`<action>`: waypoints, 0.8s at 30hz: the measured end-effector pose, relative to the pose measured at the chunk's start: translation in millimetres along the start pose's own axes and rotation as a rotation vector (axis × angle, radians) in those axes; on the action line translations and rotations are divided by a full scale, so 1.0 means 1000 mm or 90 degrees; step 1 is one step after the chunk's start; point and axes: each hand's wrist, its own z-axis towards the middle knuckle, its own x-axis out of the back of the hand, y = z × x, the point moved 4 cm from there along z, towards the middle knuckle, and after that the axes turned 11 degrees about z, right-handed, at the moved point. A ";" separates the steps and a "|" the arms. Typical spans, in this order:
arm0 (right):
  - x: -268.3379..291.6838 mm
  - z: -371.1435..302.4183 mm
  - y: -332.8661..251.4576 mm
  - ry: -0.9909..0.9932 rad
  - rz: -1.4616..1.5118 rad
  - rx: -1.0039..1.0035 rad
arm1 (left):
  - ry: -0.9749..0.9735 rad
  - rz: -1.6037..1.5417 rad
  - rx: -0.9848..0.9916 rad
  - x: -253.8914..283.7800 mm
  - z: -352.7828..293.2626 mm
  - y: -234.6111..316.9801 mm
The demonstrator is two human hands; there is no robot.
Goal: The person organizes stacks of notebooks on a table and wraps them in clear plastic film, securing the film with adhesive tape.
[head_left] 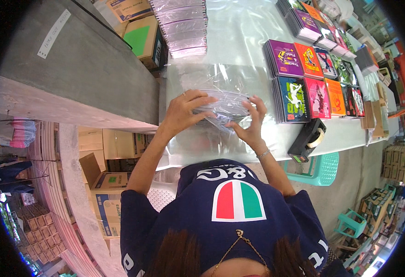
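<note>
A bundle of notebooks (228,102) in clear plastic lies on the table in front of me, its page edges showing white through the film. My left hand (186,111) grips the bundle's left end, thumb below and fingers over the top. At the other end my right hand (252,121) has its fingers curled around the right side, with the thumb on the gathered film at the near edge. Loose clear plastic film (198,76) spreads out beyond the bundle. Glare hides the exact folds under my fingers.
Wrapped notebook stacks (181,27) stand in a row at the far left. Colourful spiral notebooks (292,99) are piled on the right, near a black tape dispenser (306,141) at the table edge. A concrete pillar (96,64) borders the left; a green stool (320,168) is below right.
</note>
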 end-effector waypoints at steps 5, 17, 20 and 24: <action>0.024 -0.030 0.022 0.120 0.020 -0.057 | 0.188 -0.022 0.031 0.001 -0.027 -0.006; 0.030 -0.008 0.004 0.182 0.218 -0.089 | 0.190 -0.060 0.127 -0.030 -0.036 -0.011; 0.026 0.015 -0.018 0.044 0.110 -0.014 | 0.215 -0.116 0.137 -0.033 -0.040 -0.015; 0.028 0.063 -0.063 -0.147 -0.148 0.106 | 0.216 -0.116 0.143 -0.034 -0.041 -0.015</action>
